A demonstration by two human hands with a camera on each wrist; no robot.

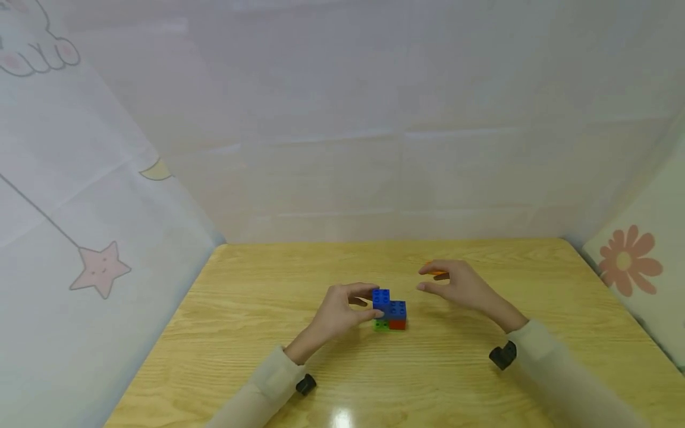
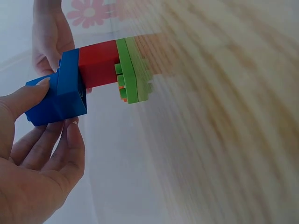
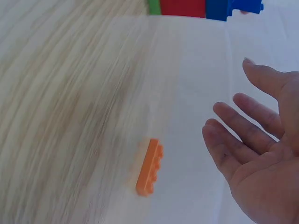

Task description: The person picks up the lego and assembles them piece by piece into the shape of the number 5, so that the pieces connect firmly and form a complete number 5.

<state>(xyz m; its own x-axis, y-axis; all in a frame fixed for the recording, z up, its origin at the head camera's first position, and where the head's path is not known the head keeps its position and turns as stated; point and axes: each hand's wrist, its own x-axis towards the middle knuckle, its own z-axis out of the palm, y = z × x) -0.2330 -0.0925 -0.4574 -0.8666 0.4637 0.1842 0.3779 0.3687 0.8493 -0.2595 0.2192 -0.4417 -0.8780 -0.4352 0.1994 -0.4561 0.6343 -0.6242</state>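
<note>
"Blue bricks topped the little stack (image 1: 390,310) mid-table, pinched by the left hand (image 1: 337,312)?"

"Yes. The right hand (image 1: 460,286) hung open, empty, just above the orange plate (image 3: 149,167). I'd have steadied the stack firmly first."

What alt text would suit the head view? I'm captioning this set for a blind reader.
A person's left hand grips a small stack of blocks, blue on top of red and green, on a light wooden table. Their right hand hovers open just to the right, above a partly hidden orange piece, with pale patterned curtains behind.
</note>
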